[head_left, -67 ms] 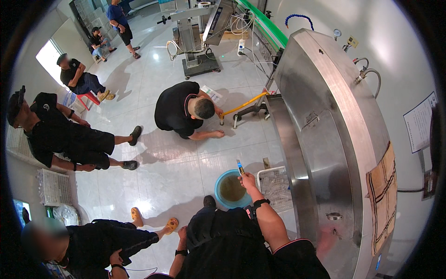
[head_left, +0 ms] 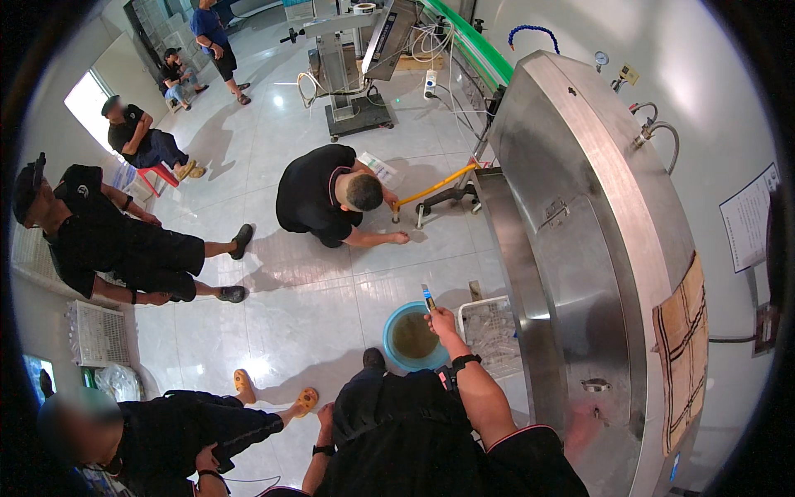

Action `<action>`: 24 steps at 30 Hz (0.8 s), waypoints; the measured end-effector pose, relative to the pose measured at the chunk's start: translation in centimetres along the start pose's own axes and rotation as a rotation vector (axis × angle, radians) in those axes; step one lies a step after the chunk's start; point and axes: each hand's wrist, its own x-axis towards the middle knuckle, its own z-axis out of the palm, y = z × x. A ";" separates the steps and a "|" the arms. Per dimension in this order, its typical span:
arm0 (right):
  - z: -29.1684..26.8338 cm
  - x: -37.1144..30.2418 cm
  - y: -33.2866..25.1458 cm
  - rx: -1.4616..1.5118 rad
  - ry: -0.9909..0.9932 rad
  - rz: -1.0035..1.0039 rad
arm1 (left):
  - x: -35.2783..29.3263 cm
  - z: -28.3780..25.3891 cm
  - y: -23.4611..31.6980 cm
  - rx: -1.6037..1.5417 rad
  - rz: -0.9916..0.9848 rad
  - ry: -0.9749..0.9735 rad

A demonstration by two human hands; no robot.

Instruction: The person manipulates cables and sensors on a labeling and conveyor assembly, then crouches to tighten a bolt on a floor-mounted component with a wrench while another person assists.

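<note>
My right hand [head_left: 440,321] is closed around a slim hand tool [head_left: 428,299] with a pale blue, flat-looking tip and a yellow and dark handle; its exact kind is too small to make out. It is held over the right rim of a light blue basin [head_left: 389,341] of murky brownish water [head_left: 413,336]. A white plastic crate [head_left: 465,321] with clear plastic stuff in it stands just right of that hand. My left hand [head_left: 326,414] hangs low at my left side, beside a co-worker's orange clog [head_left: 307,401]. Its fingers are mostly hidden.
A long stainless steel trough machine [head_left: 580,273] fills the right side, with a checked cloth [head_left: 681,348] over its edge. Ahead, a person [head_left: 319,195] crouches by a yellow bar [head_left: 435,185]. Other people stand or sit at left. A wheeled stand [head_left: 358,114] is farther off.
The crouching person's near hand has shifted slightly to the right over the floor. My own hands and the tool look unmoved.
</note>
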 end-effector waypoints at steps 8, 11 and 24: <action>-0.2 0.1 0.2 0.019 -0.006 0.006 | -0.7 -2.1 0.3 0.084 0.028 0.060; -0.2 -0.1 0.1 -0.002 -0.014 -0.011 | -1.1 -3.1 0.3 0.096 0.036 0.078; -0.2 0.7 -0.8 -0.036 -0.007 -0.019 | -1.0 0.0 0.1 -0.038 -0.006 0.021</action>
